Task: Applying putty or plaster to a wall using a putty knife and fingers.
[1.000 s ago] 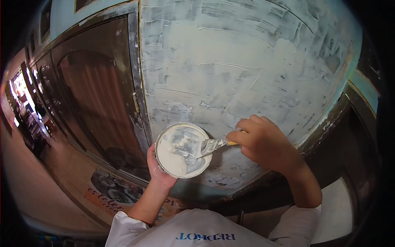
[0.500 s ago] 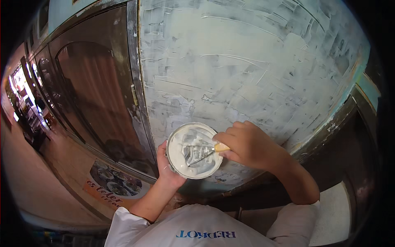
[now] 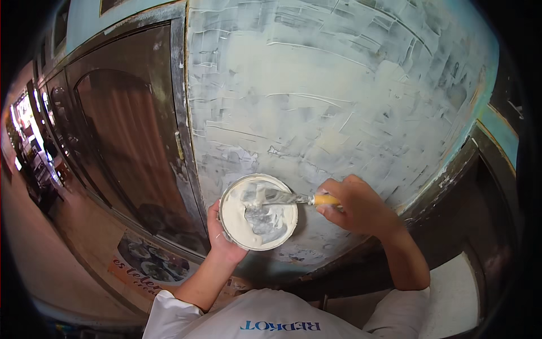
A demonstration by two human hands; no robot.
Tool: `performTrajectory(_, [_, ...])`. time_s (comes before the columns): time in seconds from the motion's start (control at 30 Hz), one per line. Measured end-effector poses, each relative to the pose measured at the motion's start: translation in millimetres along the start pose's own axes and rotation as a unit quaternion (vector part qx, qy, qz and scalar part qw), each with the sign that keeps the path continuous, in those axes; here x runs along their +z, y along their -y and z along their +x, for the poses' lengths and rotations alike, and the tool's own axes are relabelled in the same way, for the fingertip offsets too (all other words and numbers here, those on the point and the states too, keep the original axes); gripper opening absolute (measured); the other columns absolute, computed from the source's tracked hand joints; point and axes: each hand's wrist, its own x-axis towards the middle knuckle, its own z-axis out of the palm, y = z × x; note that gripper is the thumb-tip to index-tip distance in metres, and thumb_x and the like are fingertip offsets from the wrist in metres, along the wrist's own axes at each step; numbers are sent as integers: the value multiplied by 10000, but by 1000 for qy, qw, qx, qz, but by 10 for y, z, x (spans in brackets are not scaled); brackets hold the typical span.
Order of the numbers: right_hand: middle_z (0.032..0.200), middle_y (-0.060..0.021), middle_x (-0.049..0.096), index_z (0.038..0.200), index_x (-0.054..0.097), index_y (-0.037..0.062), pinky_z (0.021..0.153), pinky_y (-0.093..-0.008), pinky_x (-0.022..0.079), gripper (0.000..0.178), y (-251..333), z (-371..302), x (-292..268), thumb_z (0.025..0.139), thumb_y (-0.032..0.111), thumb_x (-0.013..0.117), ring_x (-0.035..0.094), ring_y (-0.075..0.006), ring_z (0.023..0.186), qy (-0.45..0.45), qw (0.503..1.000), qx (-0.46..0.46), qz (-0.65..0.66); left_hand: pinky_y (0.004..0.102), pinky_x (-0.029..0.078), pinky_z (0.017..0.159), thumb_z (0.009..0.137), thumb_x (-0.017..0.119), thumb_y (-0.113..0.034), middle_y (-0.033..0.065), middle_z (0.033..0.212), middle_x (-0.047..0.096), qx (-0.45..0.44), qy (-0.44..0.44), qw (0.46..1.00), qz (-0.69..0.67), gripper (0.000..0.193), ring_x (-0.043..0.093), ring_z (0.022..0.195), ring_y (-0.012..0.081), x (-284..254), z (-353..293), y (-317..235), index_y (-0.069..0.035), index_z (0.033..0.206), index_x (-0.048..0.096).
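My left hand [image 3: 224, 240] is closed round the lower left side of a round tub [image 3: 221, 223], its thumb up along the rim. White putty [image 3: 234, 212] coats the inside of the tub, with a scraped greyish patch in the middle. In my right hand [image 3: 355, 206] is the yellow handle of a putty knife [image 3: 326, 200]. Its blade reaches left over the tub's rim, and putty is smeared on it. Behind both hands stands a wall [image 3: 316, 73] covered in uneven strokes of whitish putty, with bluish-grey streaks showing through.
A dark brown door [image 3: 124, 118] with a curtained panel stands left of the wall. At the lower right is a dark wooden frame [image 3: 451, 186] with chipped paint along its edge. A printed banner [image 3: 149, 263] lies at the lower left, beside my left forearm.
The putty knife has turned and drawn back to the right, its blade now nearly level across the tub's upper right. The tub sits slightly further left and lower in view.
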Motion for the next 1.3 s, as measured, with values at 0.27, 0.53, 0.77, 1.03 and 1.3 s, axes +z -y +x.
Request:
performTrajectory(0.27, [908, -82, 549, 1082, 605, 106, 709, -360, 498, 296, 82, -82, 129, 808, 174, 691, 581, -269, 831, -41, 999, 0, -16, 438, 383, 1042, 917, 402, -397, 134, 1252, 582, 4, 22, 1000, -11, 516, 536, 1156, 313, 88, 51, -17, -45, 1267, 544])
performTrajectory(0.53, [939, -60, 517, 1046, 643, 143, 667, -315, 501, 356, -18, -100, 197, 707, 140, 754, 571, -220, 825, -168, 979, -53, -100, 455, 364, 1052, 903, 383, -445, 128, 1303, 544, 1, 32, 999, 3, 577, 507, 1192, 310, 117, 68, 30, -59, 1314, 505])
performTrajectory(0.77, [889, -29, 507, 948, 624, 187, 530, -276, 481, 303, -254, -103, 304, 680, 137, 754, 566, -181, 670, -291, 920, -142, -222, 444, 366, 1052, 903, 390, -444, 123, 1276, 561, -3, 24, 1000, 18, 562, 518, 1175, 302, 109, 117, 56, -62, 1294, 522])
performTrajectory(1.03, [858, -22, 531, 941, 590, 182, 506, -269, 470, 301, -266, -137, 188, 691, 127, 748, 567, -173, 638, -349, 885, -143, -272, 459, 368, 1052, 896, 396, -440, 122, 1287, 553, -5, 27, 999, 22, 564, 514, 1181, 309, 149, 90, 77, -66, 1299, 520])
performTrajectory(1.3, [918, -61, 617, 1059, 520, 110, 556, -332, 515, 362, -366, -138, -277, 765, 133, 728, 643, -235, 711, -416, 888, -108, -162, 477, 366, 1047, 885, 382, -460, 120, 1299, 543, -31, 41, 998, 27, 583, 492, 1206, 321, 262, 112, 163, -84, 1307, 519])
